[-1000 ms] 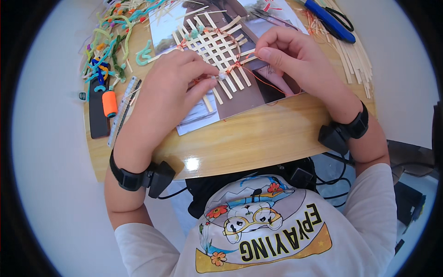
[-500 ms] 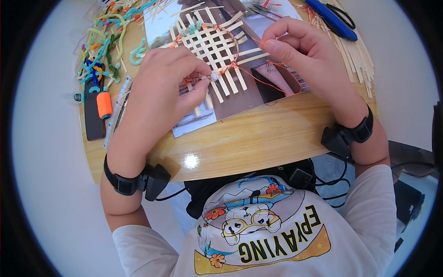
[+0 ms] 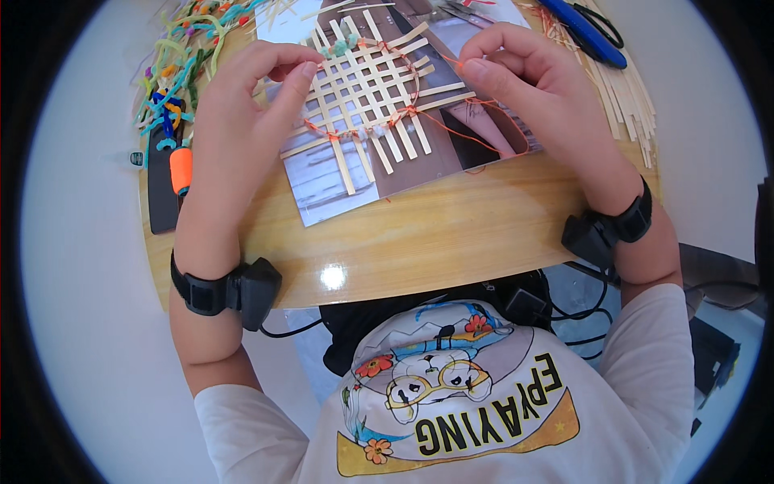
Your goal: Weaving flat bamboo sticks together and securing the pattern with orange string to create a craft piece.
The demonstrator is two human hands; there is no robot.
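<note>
A lattice of pale bamboo strips (image 3: 368, 90) lies over a printed picture sheet, its strip ends sticking out all round. A ring wound with orange thread (image 3: 326, 134) runs around it, with mint-green fuzzy pieces (image 3: 339, 47) at the far side and whitish bits at the near side. My left hand (image 3: 256, 109) is at the lattice's far left edge, thumb and forefinger closed on its rim; the exact grip is partly hidden. To the right of the lattice, my right hand (image 3: 524, 89) pinches orange thread (image 3: 461, 142), whose slack loops down across the sheet to the lattice.
Tangled colourful fuzzy stems (image 3: 189, 48) are heaped at the far left, near an orange thread spool (image 3: 181, 171) and a dark flat object (image 3: 161, 202). Loose bamboo strips (image 3: 625, 101) and a blue-handled tool (image 3: 582, 34) lie at the right. Scissors (image 3: 461, 13) rest at the back.
My left hand has moved from the lattice's near left side to its far left edge, uncovering the near part of the ring. My right hand stays nearly in place, still pinching the thread.
</note>
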